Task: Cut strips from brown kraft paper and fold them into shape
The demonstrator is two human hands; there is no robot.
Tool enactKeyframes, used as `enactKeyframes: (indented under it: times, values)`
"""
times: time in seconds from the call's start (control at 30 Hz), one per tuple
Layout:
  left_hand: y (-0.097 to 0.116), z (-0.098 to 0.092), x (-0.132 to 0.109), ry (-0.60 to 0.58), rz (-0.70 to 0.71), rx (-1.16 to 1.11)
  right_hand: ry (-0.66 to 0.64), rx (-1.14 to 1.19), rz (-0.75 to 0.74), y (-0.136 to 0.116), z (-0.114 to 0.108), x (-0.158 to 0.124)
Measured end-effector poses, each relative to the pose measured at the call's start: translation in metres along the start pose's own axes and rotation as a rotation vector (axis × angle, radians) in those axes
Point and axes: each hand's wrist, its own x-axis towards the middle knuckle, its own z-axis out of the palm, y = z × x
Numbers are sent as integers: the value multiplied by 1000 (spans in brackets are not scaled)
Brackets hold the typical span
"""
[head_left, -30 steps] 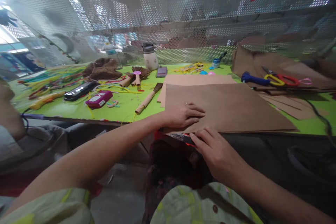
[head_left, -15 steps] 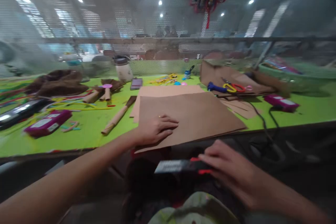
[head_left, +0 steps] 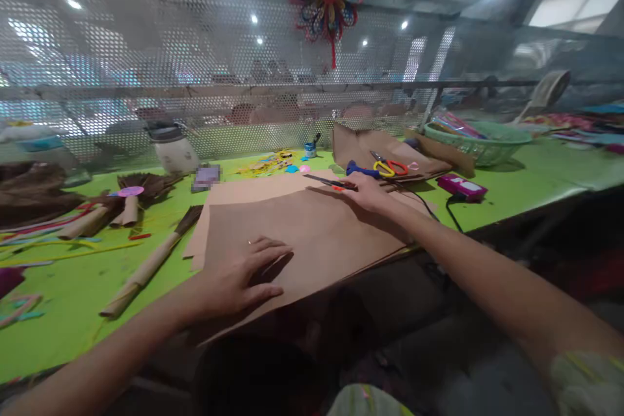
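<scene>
My left hand (head_left: 248, 276) lies flat with fingers spread on a sheet of brown kraft paper (head_left: 302, 227), near its front left part. In my right hand (head_left: 368, 192) is a utility knife (head_left: 331, 183) with a black and red handle. Its blade points left over the back right part of the sheet. Whether the blade touches the paper I cannot tell. Under the top sheet, a lighter brown sheet (head_left: 234, 192) sticks out at the back and left. Just behind my right hand lie scissors (head_left: 387, 168) with yellow and red handles, beside a dark blue handle (head_left: 361, 168).
A rolled brown paper tube (head_left: 141, 278) lies left on the green table (head_left: 63, 312). More paper tubes (head_left: 129, 208), a jar (head_left: 174, 149) and a small blue pot (head_left: 311, 149) stand farther back. To the right are a purple box (head_left: 462, 188) with a cable and a green basket (head_left: 492, 143).
My right hand has carried the utility knife from below the table edge up over the back right of the paper. The view has turned right; my left hand stays on the sheet.
</scene>
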Motion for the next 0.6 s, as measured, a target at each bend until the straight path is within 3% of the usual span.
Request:
enactKeyframes:
  times: [0.1, 0.23, 0.27, 0.33, 0.4, 0.6]
  values:
    - [5, -4, 1, -6, -84, 1, 24, -20, 11, 2, 9, 4]
    - [9, -5, 0, 13, -206, -20, 21, 26, -123, -15, -7, -26]
    - [9, -5, 1, 10, -234, -29, -24, 65, -173, -21, -14, -35]
    - [9, -7, 3, -10, -278, -42, -249, 84, -277, -29, -29, -50]
    - [7, -9, 7, -41, -309, -60, -404, 41, -291, -31, -41, -57]
    - [-6, -10, 13, -85, -418, -197, -605, -28, -37, -2, -65, -53]
